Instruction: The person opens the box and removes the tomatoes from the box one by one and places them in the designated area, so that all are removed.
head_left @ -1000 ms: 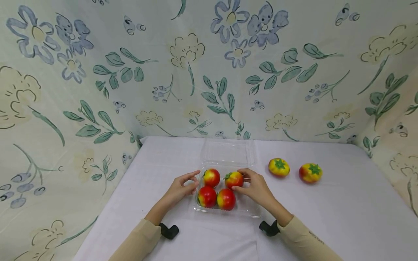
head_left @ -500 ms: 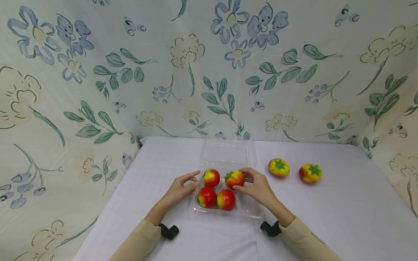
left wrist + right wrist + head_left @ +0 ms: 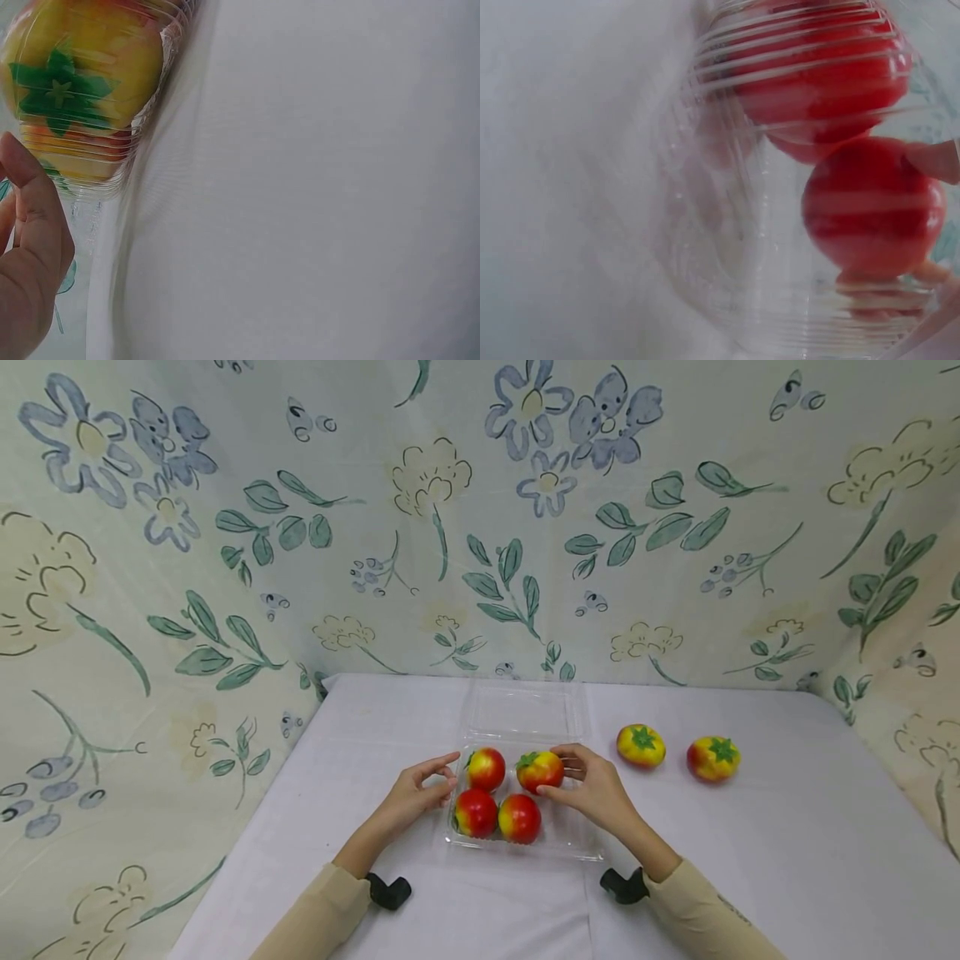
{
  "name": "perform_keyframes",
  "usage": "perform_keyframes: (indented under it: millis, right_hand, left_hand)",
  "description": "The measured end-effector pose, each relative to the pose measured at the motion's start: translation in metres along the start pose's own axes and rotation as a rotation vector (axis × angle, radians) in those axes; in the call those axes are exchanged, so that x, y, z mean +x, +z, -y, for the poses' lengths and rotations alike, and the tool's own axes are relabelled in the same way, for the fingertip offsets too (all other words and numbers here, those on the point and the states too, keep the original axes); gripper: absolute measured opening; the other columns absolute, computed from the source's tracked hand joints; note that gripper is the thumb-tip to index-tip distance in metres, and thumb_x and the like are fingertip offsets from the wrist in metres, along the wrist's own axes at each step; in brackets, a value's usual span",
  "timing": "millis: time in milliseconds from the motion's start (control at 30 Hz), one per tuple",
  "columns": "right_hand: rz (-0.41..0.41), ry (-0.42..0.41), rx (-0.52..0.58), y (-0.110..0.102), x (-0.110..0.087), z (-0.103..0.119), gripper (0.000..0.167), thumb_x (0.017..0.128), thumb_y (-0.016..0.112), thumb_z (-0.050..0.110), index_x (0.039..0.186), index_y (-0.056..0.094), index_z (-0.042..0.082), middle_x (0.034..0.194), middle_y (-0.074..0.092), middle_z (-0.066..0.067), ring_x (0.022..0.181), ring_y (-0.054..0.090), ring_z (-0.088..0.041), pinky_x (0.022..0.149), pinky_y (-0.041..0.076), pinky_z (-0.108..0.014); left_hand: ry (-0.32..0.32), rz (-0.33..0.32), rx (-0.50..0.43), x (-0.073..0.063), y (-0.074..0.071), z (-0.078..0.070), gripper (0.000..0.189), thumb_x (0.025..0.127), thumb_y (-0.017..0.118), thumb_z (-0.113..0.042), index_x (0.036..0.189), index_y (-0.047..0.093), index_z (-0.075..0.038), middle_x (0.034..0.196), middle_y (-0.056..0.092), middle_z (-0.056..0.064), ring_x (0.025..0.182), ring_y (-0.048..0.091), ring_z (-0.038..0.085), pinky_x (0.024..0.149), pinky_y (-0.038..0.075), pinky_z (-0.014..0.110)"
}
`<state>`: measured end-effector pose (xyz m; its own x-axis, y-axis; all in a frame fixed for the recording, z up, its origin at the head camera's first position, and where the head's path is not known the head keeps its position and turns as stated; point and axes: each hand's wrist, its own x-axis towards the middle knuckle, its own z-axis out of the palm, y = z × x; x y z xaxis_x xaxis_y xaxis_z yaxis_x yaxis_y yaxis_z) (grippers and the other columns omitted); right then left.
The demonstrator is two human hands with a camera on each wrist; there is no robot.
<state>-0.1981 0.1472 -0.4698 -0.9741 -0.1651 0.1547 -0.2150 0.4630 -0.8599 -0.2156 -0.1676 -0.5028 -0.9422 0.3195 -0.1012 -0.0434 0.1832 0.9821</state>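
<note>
A clear plastic clamshell box lies with its lid folded back behind it. Inside sit several red-and-yellow persimmons with green leafy tops, among them a back-left persimmon, a front-left persimmon and a front-middle one. My right hand holds another persimmon at the back right of the box, thumb in front and fingers behind. In the right wrist view, that red persimmon shows through the clear wall. My left hand has its index fingertip at the box's left wall, fingers loosely bent, holding nothing.
Two more persimmons stand to the right of the box: a yellow one and a red-yellow one. A white cloth covers the table. Floral fabric hangs behind and on both sides.
My right hand and the persimmon in it have shifted very slightly to the right. The left hand and the box look the same.
</note>
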Motion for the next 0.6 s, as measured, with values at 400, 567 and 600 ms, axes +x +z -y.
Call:
perform_keyframes:
  millis: [400,567,600]
  right_hand:
    - [0.005,-0.026,0.042,-0.0026,0.0012,-0.0019,0.056,0.079,0.087,0.023,0.125,0.059,0.005,0.123,0.065,-0.017,0.109,0.064,-0.035,0.091,0.052,-0.051]
    - [0.013,-0.031,0.087,-0.0047,0.0006,-0.0003,0.056,0.079,0.087,0.022,0.125,0.06,0.005,0.124,0.065,-0.016,0.112,0.063,-0.035,0.093,0.05,-0.054]
    - [0.015,-0.034,0.097,-0.0051,0.0006,-0.0003,0.056,0.079,0.087,0.021,0.125,0.06,0.005,0.124,0.064,-0.015,0.112,0.062,-0.034,0.094,0.049,-0.054]
  left_hand:
    - [0.009,0.001,0.001,0.0003,0.0002,0.0,0.052,0.099,0.064,-0.02,0.147,0.049,-0.008,0.107,0.056,0.01,0.074,0.057,0.026,0.069,0.052,0.02]
    - [-0.002,-0.001,0.016,0.0001,0.0,-0.0005,0.052,0.099,0.064,-0.02,0.148,0.05,-0.011,0.108,0.056,0.01,0.074,0.057,0.021,0.071,0.052,0.02]
    - [-0.003,0.0,0.013,-0.0003,0.0,-0.001,0.052,0.099,0.064,-0.02,0.148,0.05,-0.011,0.108,0.056,0.01,0.073,0.057,0.02,0.071,0.052,0.02]
